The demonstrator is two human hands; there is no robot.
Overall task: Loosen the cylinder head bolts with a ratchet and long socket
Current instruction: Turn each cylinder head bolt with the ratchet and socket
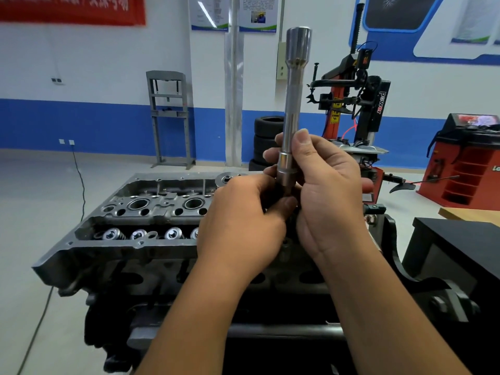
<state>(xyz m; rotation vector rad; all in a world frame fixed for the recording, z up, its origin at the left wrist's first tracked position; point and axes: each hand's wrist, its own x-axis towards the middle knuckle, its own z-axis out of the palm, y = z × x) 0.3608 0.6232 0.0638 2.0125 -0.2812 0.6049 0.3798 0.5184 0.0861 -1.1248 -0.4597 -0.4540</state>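
Observation:
A long polished steel socket [293, 104] stands upright in front of me, its wide end at the top. My right hand [324, 196] grips its lower shaft with thumb and fingers. My left hand [243, 220] curls around the dark part at the socket's bottom end, which my fingers hide; whether that part is the ratchet cannot be told. Both hands hover over the grey cylinder head [140, 220], which sits on a dark engine block. Valve springs and round bores show on its left half; my hands cover the right half.
A black engine stand bracket [422, 282] rises at the right, with a black box [460, 247] beside it. Behind are stacked tyres [266, 136], a tyre changer [359, 101], a red wheel balancer [468, 163] and a grey press frame [169, 117]. A cable [81, 190] runs over the floor at left.

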